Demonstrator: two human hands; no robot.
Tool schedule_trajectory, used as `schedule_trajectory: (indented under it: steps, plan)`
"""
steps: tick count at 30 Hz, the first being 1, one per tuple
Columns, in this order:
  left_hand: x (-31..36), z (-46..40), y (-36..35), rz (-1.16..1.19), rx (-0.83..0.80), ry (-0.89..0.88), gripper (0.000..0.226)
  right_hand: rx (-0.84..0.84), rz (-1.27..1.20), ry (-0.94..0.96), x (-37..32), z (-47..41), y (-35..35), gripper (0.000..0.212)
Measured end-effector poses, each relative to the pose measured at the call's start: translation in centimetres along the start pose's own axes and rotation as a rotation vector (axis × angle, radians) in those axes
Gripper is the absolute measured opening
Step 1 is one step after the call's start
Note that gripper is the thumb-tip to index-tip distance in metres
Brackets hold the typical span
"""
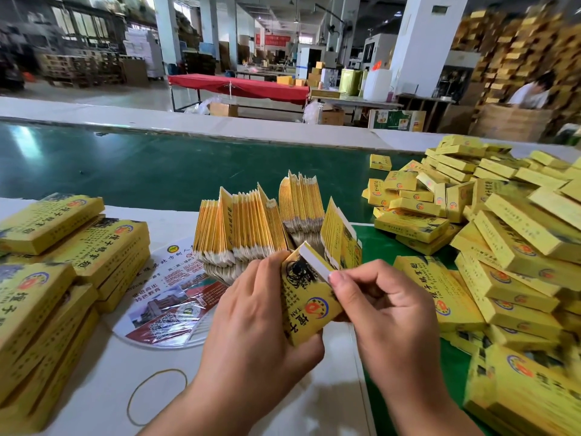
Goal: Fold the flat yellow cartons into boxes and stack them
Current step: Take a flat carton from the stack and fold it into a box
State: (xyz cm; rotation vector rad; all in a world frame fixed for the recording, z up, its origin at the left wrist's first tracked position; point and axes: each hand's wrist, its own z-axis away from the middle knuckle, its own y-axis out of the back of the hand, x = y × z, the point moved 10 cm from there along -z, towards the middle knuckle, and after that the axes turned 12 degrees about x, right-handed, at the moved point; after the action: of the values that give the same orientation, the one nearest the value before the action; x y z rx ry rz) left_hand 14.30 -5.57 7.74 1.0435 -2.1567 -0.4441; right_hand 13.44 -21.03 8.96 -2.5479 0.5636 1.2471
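One yellow carton (306, 305) with black print and a round red-blue logo is held between both hands at the centre of the view. My left hand (257, 313) grips its left side and bottom edge. With thumb and forefinger, my right hand (380, 306) pinches the white flap at its upper right end. Behind it, bundles of flat yellow cartons (251, 228) stand on edge. Folded boxes lie in a big loose heap (490, 221) on the right. Neater stacks of yellow boxes (63, 256) sit on the left.
A round printed plastic fan (169, 297) lies under the standing bundles, and a rubber band (154, 394) lies on the white table near my left wrist. A green conveyor belt (125, 171) runs behind. Far right, a person works beside tall box stacks.
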Motion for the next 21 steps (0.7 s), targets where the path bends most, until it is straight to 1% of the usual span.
schedule_trajectory:
  steps: [3, 6, 8, 10, 13, 16, 17, 20, 21]
  plan:
    - [-0.1, 0.1, -0.3, -0.03, -0.021, -0.004, 0.077, -0.044, 0.141, 0.114, -0.8, -0.1, -0.1, 0.014]
    - [0.0, 0.3, -0.5, -0.044, -0.045, -0.003, 0.08, -0.078, 0.28, 0.213, -1.6, -0.1, -0.4, 0.022]
    - [0.3, 0.3, -0.5, -0.051, -0.053, -0.018, 0.081, -0.093, 0.298, 0.204, -1.4, -0.2, -0.4, 0.032]
    - [0.7, 0.4, -0.6, -0.056, -0.06, -0.042, 0.084, -0.092, 0.265, 0.162, -1.1, -0.3, -0.3, 0.04]
    - [1.1, 0.4, -0.6, -0.043, -0.058, -0.051, 0.084, -0.084, 0.224, 0.11, -0.8, -0.3, -0.1, 0.038]
    - [1.2, 0.4, -0.5, -0.027, -0.053, -0.053, 0.084, -0.074, 0.227, 0.121, -0.9, -0.4, 0.1, 0.035]
    - [1.2, 0.4, -0.5, -0.024, -0.051, -0.053, 0.084, -0.073, 0.23, 0.124, -0.9, -0.4, 0.1, 0.032]
    - [1.3, 0.5, -0.6, -0.028, -0.053, -0.058, 0.084, -0.075, 0.189, 0.072, -0.5, -0.5, 0.1, 0.013]
    - [1.3, 0.6, -0.7, -0.03, -0.056, -0.059, 0.084, -0.076, 0.19, 0.069, -0.5, -0.4, 0.1, 0.012]
